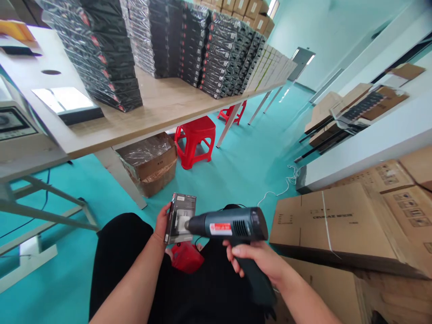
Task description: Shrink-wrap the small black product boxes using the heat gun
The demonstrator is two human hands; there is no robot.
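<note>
While the left hand (162, 227) clasps a box (179, 217), the right hand (257, 255) curls around a levelled heat gun (232, 227).

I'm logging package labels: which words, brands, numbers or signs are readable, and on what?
"K", rest unclear: open carton under the table.
Perhaps "CE", rest blurred: strapped carton.
Too blurred: label on the heat gun.
Too small: print on the small box, stickers on the wrapped boxes, handling symbols at right.

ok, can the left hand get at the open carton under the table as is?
Probably not: the left hand is taken up by the small box. Otherwise the way to the open carton looks fairly free, with the table leg beside it.
</note>
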